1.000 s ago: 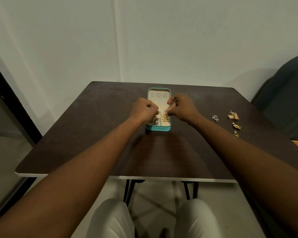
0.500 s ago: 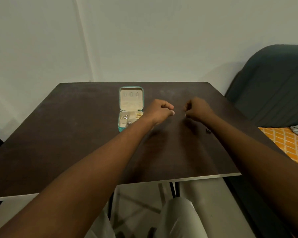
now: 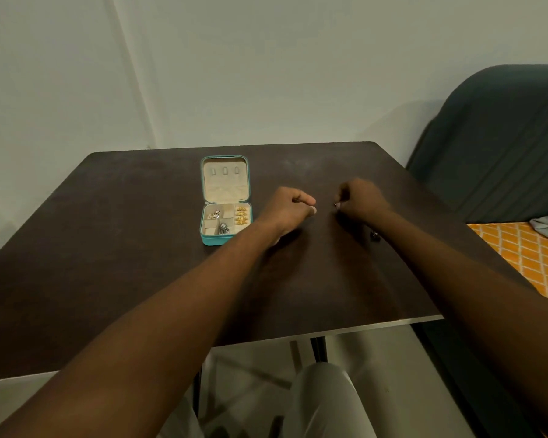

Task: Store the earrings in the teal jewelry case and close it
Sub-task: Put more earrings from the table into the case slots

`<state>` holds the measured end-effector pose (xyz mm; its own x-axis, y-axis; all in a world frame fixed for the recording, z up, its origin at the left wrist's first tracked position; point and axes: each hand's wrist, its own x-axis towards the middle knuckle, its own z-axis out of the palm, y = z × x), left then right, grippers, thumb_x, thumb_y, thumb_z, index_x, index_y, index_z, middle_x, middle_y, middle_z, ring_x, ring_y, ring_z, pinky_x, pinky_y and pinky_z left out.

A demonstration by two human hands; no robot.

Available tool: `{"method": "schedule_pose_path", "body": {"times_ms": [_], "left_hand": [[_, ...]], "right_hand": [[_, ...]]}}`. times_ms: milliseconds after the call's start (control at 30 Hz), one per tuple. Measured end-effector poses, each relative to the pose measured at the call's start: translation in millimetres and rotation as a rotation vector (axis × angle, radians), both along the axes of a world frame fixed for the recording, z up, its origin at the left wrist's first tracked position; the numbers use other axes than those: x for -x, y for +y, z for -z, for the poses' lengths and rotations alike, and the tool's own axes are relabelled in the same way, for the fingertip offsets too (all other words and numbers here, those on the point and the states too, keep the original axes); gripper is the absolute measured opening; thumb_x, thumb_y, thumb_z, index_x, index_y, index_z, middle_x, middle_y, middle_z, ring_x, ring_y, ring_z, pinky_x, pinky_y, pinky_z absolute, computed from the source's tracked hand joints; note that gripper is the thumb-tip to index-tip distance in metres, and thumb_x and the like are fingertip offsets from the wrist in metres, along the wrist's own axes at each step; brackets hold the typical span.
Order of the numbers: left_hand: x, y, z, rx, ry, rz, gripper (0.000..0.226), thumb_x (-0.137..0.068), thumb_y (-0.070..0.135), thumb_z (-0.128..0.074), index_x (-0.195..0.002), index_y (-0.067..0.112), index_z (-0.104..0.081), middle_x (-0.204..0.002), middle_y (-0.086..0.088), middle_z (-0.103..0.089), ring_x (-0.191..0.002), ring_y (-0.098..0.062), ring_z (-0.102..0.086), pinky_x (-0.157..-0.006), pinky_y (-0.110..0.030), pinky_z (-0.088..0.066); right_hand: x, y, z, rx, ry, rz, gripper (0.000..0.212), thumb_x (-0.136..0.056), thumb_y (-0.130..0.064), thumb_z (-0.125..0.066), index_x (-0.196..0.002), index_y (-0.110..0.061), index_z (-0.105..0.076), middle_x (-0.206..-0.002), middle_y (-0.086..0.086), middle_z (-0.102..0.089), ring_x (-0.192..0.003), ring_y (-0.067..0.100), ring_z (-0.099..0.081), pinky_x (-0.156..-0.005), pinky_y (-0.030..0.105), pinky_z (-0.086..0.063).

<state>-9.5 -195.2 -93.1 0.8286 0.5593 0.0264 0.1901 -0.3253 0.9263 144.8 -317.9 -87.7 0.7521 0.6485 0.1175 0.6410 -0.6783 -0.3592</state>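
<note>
Teal jewelry case open on dark table, earrings in its compartments, left hand clenched, right hand curled, grasp indiscernible

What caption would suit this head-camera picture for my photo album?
Open teal jewelry case with gold earrings and silver earrings on a dark brown table; left hand and right hand curled beside it.

Matt dark table — case teal shell, cream fabric-like lining — shiny gold earrings.
</note>
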Motion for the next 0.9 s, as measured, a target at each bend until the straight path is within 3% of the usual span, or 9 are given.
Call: {"method": "schedule_pose_path", "body": {"times_ms": [100,200,333,433,633,800,900], "left_hand": [[1,3,-4,-0.032,-0.040,-0.014,0.017,-0.086,0.014,-0.074,-0.102,0.019,-0.076,-0.105,0.000,-0.073,-0.099,-0.013,-0.066,-0.085,-0.029,-0.054],[1,5,-9,-0.040,-0.064,-0.010,0.020,-0.087,0.014,-0.074,-0.106,0.018,-0.075,-0.104,0.000,-0.072,-0.098,-0.013,-0.065,-0.083,-0.027,-0.053],[4,4,-17,-0.041,-0.110,0.020,0.031,-0.087,0.013,-0.075,-0.118,0.015,-0.071,-0.107,-0.001,-0.072,-0.102,-0.013,-0.066,-0.095,-0.031,-0.055],[10,4,-24,-0.039,-0.136,0.062,0.036,-0.088,0.011,-0.072,-0.124,0.013,-0.068,-0.114,-0.003,-0.072,-0.109,-0.015,-0.067,-0.102,-0.035,-0.053],[38,7,-33,0.056,-0.186,0.143,0.029,-0.093,0.003,-0.065,-0.122,0.007,-0.068,-0.109,-0.009,-0.073,-0.099,-0.013,-0.067,-0.092,-0.022,-0.053],[66,20,-34,0.139,-0.193,0.154,0.028,-0.093,0.004,-0.066,-0.122,0.006,-0.068,-0.111,-0.015,-0.075,-0.099,-0.018,-0.072,-0.089,-0.024,-0.058],[80,25,-36,0.242,-0.182,0.125,0.025,-0.095,0.007,-0.066,-0.119,0.005,-0.069,-0.110,-0.018,-0.074,-0.095,-0.019,-0.073,-0.090,-0.034,-0.060]], "right_hand": [[5,0,-10,-0.153,0.046,0.012,0.014,-0.081,-0.009,-0.068,-0.078,-0.022,-0.071,-0.091,-0.001,-0.074,-0.092,0.020,-0.068,-0.086,0.038,-0.056],[13,1,-27,-0.267,0.069,-0.035,0.012,-0.084,-0.004,-0.066,-0.090,-0.007,-0.076,-0.094,0.001,-0.073,-0.092,0.016,-0.067,-0.087,0.034,-0.054],[28,4,-50,-0.350,0.231,-0.088,0.010,-0.083,-0.002,-0.067,-0.087,-0.007,-0.075,-0.088,0.013,-0.074,-0.079,0.017,-0.065,-0.073,0.032,-0.053],[44,8,-65,-0.391,0.415,-0.119,0.013,-0.086,0.003,-0.062,-0.093,0.000,-0.073,-0.086,0.017,-0.072,-0.080,0.020,-0.067,-0.071,0.031,-0.053],[72,16,-82,-0.509,0.692,-0.176,0.017,-0.091,0.008,-0.056,-0.105,0.007,-0.066,-0.085,0.020,-0.070,-0.084,0.029,-0.070,-0.083,0.041,-0.061],[91,27,-90,-0.552,0.814,-0.172,0.018,-0.091,0.009,-0.059,-0.107,0.007,-0.067,-0.094,0.022,-0.067,-0.091,0.031,-0.071,-0.082,0.039,-0.062],[102,35,-90,-0.586,0.882,-0.175,0.018,-0.093,0.009,-0.057,-0.109,0.006,-0.065,-0.092,0.019,-0.069,-0.086,0.026,-0.073,-0.080,0.036,-0.063]]}}
